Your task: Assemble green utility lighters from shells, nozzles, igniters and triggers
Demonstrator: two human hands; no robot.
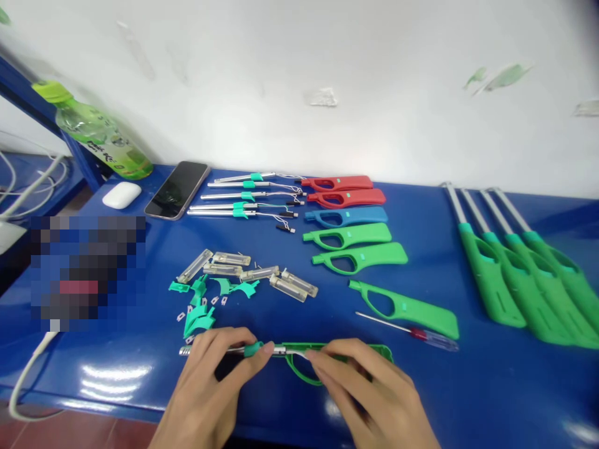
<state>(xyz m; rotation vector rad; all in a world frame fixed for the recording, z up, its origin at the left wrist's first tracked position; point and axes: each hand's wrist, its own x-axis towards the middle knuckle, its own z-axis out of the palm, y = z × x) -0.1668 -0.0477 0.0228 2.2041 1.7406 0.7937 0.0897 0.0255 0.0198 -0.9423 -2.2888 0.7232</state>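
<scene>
Near the table's front edge, my left hand (213, 374) is closed around a metal lighter tube (279, 350) with a teal collar (253, 348). The tube lies level, its inner end at the neck of an open green lighter handle half (384, 353). My right hand (369, 380) is over that half, fingers pinched on the white wire (298, 353) coming from the tube. Those fingers hide most of the half's inside. Beyond my left hand lie teal triggers (199, 319), small white pieces (181, 317) and several clear fuel tanks (289, 288).
Wired metal tubes (243, 196) and red, blue and green handle halves (353, 235) lie in rows behind. A screwdriver (421, 335) rests by one green half. Assembled green lighters (496, 280) lie right. A phone (178, 190), white earbud case (122, 195) and bottle (100, 134) stay left.
</scene>
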